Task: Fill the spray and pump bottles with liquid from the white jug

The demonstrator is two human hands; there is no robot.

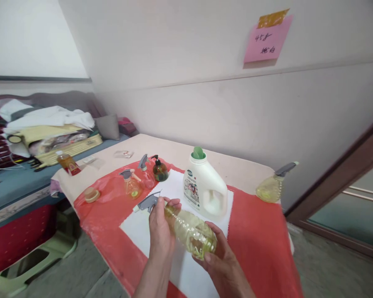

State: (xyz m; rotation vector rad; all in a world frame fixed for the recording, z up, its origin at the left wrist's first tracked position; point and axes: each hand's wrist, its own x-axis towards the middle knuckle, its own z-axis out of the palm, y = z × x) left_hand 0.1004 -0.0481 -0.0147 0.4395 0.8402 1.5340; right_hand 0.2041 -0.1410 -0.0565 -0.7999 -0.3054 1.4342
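A clear yellowish ribbed bottle [191,231] lies tilted across both my hands above the white sheet. My left hand [161,231] is closed around its neck end, and my right hand [222,256] grips its base. Just beyond my left fingers sits a grey trigger spray head [147,203]; my hand hides whether it is joined to the neck. Behind the hands, a large white detergent jug [194,186] stands upright, with a green piece [198,152] in its uncapped mouth.
Spray bottles [132,188] [147,178] and a dark pump bottle [160,170] stand at the left; a yellow spray bottle [269,189] stands at the right. A round lid [91,194] lies on the red plastic cover [255,236]. An amber bottle [68,163] is near the bed.
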